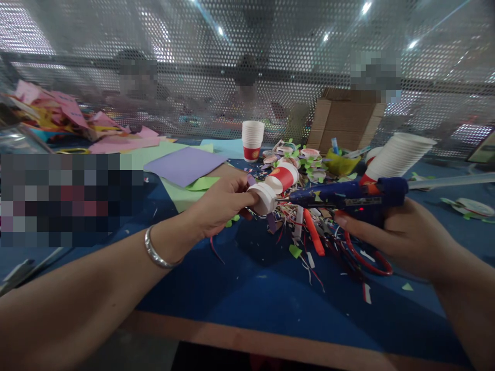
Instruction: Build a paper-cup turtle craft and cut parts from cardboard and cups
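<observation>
My left hand [218,205], with a silver bangle on the wrist, is closed on a small paper cup [273,189], white with a red band, held on its side above the blue table [251,288]. My right hand [394,234] grips a blue hot glue gun [348,195]. Its nozzle points left and touches the cup's side. A clear glue stick pokes out of the gun's back toward the right.
Paper scraps and red scissors [363,257] lie under the gun. Cup stacks stand at the back centre [252,140] and right [398,154]. Coloured paper sheets [185,166] lie left, a cardboard box [344,123] behind. People sit beyond a perforated screen.
</observation>
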Demonstrator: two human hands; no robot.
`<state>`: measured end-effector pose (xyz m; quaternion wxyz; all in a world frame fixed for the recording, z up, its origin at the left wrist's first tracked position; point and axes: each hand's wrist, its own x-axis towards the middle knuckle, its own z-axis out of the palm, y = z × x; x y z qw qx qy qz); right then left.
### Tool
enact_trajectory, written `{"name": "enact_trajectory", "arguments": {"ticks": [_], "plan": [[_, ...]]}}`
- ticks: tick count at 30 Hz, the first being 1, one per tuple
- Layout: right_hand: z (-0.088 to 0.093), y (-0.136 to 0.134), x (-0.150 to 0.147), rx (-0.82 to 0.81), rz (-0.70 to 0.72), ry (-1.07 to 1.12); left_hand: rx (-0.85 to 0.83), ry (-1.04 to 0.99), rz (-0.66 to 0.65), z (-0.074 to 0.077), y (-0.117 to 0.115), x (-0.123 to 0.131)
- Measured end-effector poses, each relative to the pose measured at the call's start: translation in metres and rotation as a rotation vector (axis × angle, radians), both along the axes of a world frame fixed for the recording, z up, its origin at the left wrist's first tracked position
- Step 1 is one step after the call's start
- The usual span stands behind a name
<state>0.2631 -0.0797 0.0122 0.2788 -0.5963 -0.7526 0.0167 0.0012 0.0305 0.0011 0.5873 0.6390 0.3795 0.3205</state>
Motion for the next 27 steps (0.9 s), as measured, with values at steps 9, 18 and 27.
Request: {"name": "enact_trajectory", "arguments": {"ticks": [9,18,27], "plan": [[0.012,0.010,0.013,-0.133,-0.095,0.078,0.019,-0.028,-0.006,0.000,-0.004,0.001],[-0.004,0.032,0.070,-0.402,-0.399,0.469,-0.006,-0.064,-0.046,0.005,-0.005,-0.005],[-0.014,0.036,0.089,-0.329,-0.394,0.121,-0.013,-0.062,-0.063,0.007,-0.008,-0.005]]}}
